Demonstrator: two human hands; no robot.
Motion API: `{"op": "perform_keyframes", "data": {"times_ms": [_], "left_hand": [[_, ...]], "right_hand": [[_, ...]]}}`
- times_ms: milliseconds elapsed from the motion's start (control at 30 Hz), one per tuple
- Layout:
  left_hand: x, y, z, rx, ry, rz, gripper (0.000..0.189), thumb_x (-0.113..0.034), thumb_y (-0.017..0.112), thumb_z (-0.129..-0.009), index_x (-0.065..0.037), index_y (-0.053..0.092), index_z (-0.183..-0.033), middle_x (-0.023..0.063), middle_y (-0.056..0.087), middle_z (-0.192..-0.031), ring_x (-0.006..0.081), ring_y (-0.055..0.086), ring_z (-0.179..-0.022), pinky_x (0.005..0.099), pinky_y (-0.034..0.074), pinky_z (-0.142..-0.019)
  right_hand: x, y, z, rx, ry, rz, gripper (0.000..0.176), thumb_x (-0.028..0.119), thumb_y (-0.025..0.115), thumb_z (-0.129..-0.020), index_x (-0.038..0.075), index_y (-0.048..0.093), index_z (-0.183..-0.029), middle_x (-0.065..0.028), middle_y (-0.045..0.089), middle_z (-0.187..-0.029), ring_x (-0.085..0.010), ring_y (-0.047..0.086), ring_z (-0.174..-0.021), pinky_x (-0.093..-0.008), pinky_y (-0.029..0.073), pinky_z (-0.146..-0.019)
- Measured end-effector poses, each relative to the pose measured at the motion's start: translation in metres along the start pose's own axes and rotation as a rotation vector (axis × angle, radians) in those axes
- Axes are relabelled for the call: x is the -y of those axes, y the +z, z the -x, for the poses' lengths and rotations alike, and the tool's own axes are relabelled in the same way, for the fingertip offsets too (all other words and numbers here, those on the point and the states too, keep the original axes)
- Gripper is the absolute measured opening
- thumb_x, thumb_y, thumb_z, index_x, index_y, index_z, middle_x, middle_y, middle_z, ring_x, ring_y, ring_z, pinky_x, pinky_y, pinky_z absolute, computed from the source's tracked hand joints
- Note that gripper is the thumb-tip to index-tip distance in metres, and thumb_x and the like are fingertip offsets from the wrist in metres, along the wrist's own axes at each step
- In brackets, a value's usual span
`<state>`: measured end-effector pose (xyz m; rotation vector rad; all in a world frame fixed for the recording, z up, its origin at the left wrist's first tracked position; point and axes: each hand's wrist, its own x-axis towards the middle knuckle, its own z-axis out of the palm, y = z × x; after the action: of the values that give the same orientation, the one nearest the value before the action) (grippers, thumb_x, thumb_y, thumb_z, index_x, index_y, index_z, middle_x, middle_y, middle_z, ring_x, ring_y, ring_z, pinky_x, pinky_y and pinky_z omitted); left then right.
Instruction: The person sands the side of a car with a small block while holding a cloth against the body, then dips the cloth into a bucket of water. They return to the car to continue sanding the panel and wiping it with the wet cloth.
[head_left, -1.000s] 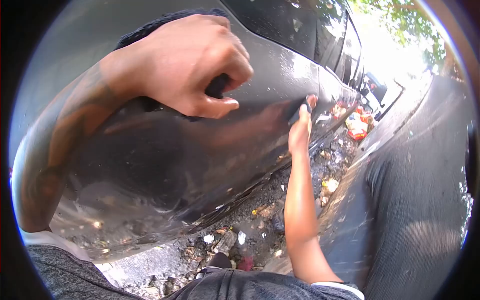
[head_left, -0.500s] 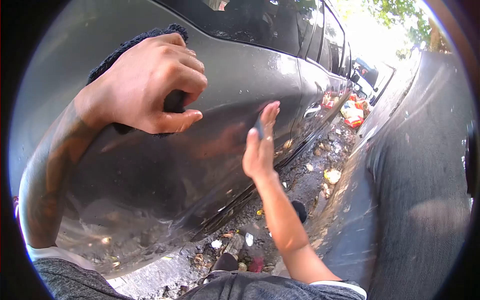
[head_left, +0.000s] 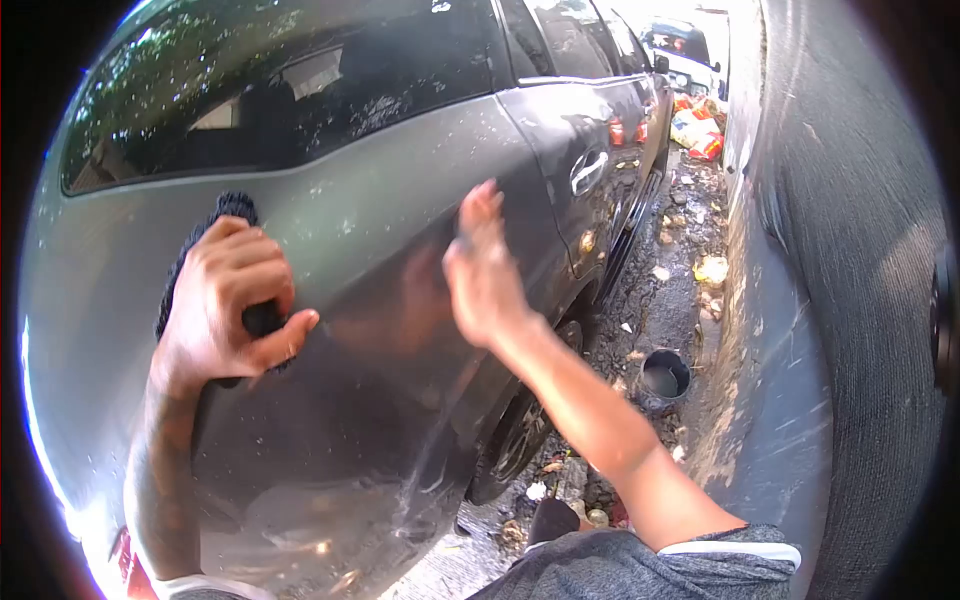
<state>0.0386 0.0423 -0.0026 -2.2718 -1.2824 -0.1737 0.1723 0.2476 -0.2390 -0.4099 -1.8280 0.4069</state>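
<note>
A dark grey car (head_left: 400,210) fills the left and middle of the view, its wet side panel spotted with drops. My left hand (head_left: 235,295) is wrapped round the black handle of a dark, fluffy wash pad (head_left: 236,207), which lies against the panel below the rear side window (head_left: 290,95). To its right, my right hand (head_left: 485,270) is raised beside the panel with its fingers stretched, slightly blurred. Nothing can be seen in it. Whether its fingers touch the car is unclear.
A dark bucket (head_left: 665,375) stands on the wet, littered ground between the car and a wall (head_left: 735,400). Red and white bags (head_left: 697,128) lie farther along the gap. Another vehicle (head_left: 680,55) is at the far end. A rear wheel (head_left: 515,440) shows below.
The view has swung, showing more window, the wheel and the whole bucket. My left hand with the pad now appears lower and farther left; my right hand appears slightly farther left.
</note>
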Motion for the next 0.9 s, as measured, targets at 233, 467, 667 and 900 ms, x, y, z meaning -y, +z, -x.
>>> {"op": "perform_keyframes", "data": {"times_ms": [233, 467, 667, 900], "left_hand": [[-0.001, 0.002, 0.0, 0.013, -0.028, 0.017, 0.03, -0.021, 0.077, -0.062, -0.013, 0.048, -0.058, 0.0017, 0.055, -0.064, 0.0223, 0.056, -0.065, 0.037, 0.042, -0.076], [0.0, 0.001, -0.001, -0.005, -0.005, 0.009, 0.029, -0.018, 0.078, -0.058, -0.012, 0.049, -0.058, 0.0011, 0.055, -0.062, 0.0227, 0.056, -0.063, 0.0368, 0.042, -0.075], [-0.004, 0.001, 0.0, 0.004, -0.041, 0.014, 0.029, -0.018, 0.078, -0.06, -0.012, 0.05, -0.059, 0.0021, 0.054, -0.063, 0.0239, 0.055, -0.063, 0.0367, 0.042, -0.075], [0.001, 0.0, -0.001, 0.024, -0.02, -0.004, 0.03, -0.021, 0.077, -0.063, -0.013, 0.049, -0.059, 0.0017, 0.056, -0.065, 0.0224, 0.055, -0.064, 0.0374, 0.042, -0.077]], "right_hand": [[-0.014, -0.01, -0.022, 0.034, 0.118, -0.095, 0.07, 0.028, 0.03, -0.106, -0.006, 0.0, -0.159, -0.0315, -0.004, -0.165, -0.0473, -0.002, -0.154, -0.0528, 0.005, -0.126], [-0.015, -0.013, -0.027, 0.055, 0.203, -0.022, 0.071, 0.026, 0.03, -0.106, -0.009, -0.002, -0.158, -0.0317, -0.003, -0.165, -0.0445, -0.003, -0.155, -0.0465, 0.002, -0.127], [0.048, -0.005, 0.021, 0.14, -0.085, 0.018, 0.076, 0.025, 0.036, -0.104, -0.009, -0.005, -0.158, -0.0358, -0.009, -0.163, -0.0488, -0.004, -0.153, -0.0487, 0.002, -0.127], [0.049, -0.003, 0.012, 0.017, -0.106, -0.116, 0.067, 0.031, 0.03, -0.108, -0.008, 0.009, -0.158, -0.0309, 0.0, -0.166, -0.0452, 0.0, -0.154, -0.0471, 0.004, -0.127]]}}
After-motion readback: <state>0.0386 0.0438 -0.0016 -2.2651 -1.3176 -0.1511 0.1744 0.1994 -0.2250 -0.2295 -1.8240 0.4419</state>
